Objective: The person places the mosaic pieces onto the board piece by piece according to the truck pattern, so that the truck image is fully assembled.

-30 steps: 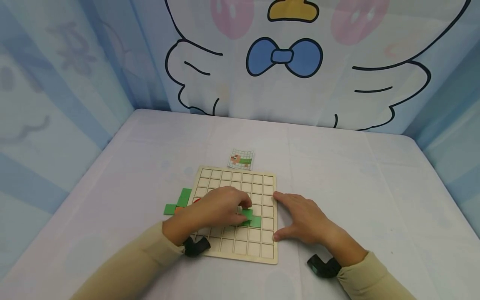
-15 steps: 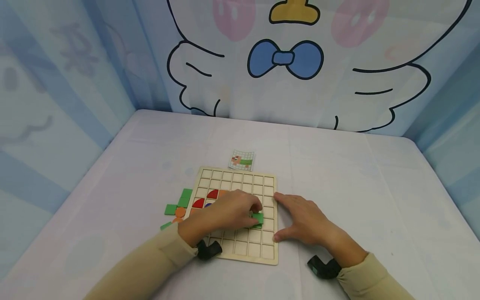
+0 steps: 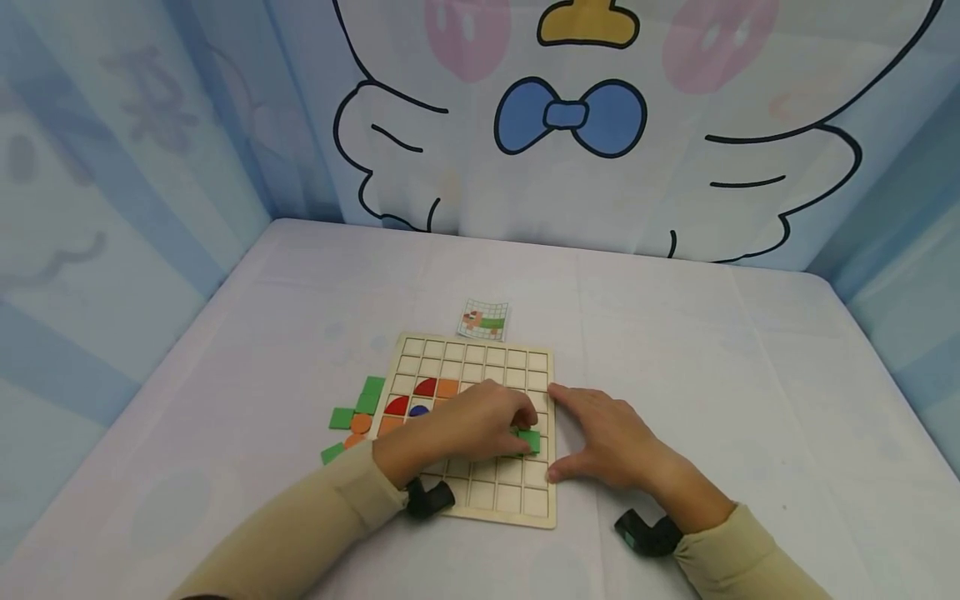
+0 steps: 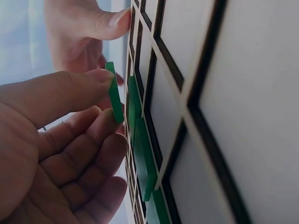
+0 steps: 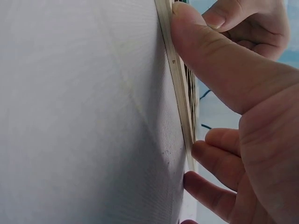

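My left hand pinches a green square tile between thumb and fingers, just above the right part of the wooden grid board. In the left wrist view the held tile stands on edge, apart from several green tiles lying on the grid. My right hand rests against the board's right edge, thumb and fingers spread; the right wrist view shows its thumb on the board's rim. Red quarter-round tiles, a blue piece and orange squares sit in cells at left. My left hand hides the middle cells.
A small picture card lies beyond the board's far edge. Loose green squares and orange round tiles lie along its left side. A white cloth covers the table; a printed curtain hangs behind.
My left hand has moved right across the board, carrying the green tile toward the right columns. Tiles at the board's left have come into view. The right hand stays at the edge.
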Available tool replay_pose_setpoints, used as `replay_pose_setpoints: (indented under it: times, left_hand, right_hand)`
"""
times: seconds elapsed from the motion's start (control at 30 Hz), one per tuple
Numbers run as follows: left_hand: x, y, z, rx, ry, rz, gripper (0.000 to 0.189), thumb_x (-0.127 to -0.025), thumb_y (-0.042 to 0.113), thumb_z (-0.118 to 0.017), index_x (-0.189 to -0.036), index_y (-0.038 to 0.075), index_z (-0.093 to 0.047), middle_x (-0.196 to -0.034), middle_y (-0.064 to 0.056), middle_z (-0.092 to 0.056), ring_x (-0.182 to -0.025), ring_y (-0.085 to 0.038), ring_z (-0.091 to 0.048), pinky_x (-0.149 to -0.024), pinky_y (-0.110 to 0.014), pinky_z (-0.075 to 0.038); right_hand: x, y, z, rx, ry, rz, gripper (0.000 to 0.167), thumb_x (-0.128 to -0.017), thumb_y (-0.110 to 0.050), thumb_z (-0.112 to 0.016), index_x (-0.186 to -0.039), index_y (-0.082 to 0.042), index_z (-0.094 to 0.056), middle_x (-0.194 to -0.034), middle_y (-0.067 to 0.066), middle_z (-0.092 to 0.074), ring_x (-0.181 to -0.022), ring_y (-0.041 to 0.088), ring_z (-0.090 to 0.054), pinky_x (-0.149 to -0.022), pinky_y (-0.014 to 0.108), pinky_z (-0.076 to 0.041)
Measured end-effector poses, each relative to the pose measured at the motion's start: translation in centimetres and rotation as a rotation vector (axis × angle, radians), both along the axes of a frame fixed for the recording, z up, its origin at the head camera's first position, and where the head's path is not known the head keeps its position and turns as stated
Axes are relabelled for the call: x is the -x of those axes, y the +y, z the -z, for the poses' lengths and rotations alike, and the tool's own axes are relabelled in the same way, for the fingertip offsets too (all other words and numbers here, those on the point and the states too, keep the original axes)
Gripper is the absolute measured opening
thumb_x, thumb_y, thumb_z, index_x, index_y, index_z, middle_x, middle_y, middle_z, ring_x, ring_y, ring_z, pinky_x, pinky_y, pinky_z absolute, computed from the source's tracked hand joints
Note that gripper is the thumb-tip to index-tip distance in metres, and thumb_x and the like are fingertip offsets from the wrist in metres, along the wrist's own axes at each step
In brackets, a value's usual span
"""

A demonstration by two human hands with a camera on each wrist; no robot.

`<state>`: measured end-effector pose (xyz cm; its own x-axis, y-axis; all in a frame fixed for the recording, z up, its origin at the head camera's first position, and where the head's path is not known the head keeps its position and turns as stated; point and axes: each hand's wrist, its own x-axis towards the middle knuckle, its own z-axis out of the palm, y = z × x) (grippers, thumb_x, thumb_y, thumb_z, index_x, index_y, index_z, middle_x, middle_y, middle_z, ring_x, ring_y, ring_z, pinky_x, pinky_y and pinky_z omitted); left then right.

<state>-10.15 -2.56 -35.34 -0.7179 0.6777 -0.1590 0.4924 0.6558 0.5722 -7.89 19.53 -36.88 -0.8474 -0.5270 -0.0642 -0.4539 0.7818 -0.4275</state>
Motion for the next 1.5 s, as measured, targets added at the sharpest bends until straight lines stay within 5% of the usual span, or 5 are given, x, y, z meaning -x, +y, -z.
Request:
replay_pose_setpoints:
  times: [0.77,1.5]
  left_hand:
    - [0.2,1.3,0.2,0.023,-0.002,0.026,0.023,-0.084,0.020,-0.083,-0.102,0.011,-0.073,-0.087,0.012,-0.067,-0.081,0.001,-0.058,-0.077,-0.017,-0.048]
    - [0.1,0.6,-0.3,0.019,-0.023,0.043,0.028,-0.084,0.019,-0.082,-0.108,0.010,-0.073,-0.095,0.009,-0.069,-0.087,-0.002,-0.059,-0.082,-0.019,-0.048]
  right_hand:
    - [0.0,0.0,0.0,0.015,0.003,0.001,0.102,-0.068,-0.053,-0.087,-0.145,0.001,-0.047,-0.140,0.018,-0.055,-0.128,0.039,-0.050,-0.097,0.062,-0.040]
    - [0.0,0.0,0.0,0.008,0.006,-0.001,0.102,-0.068,-0.054,-0.087,-0.145,0.000,-0.047,-0.141,0.017,-0.054,-0.128,0.039,-0.050,-0.097,0.062,-0.040]
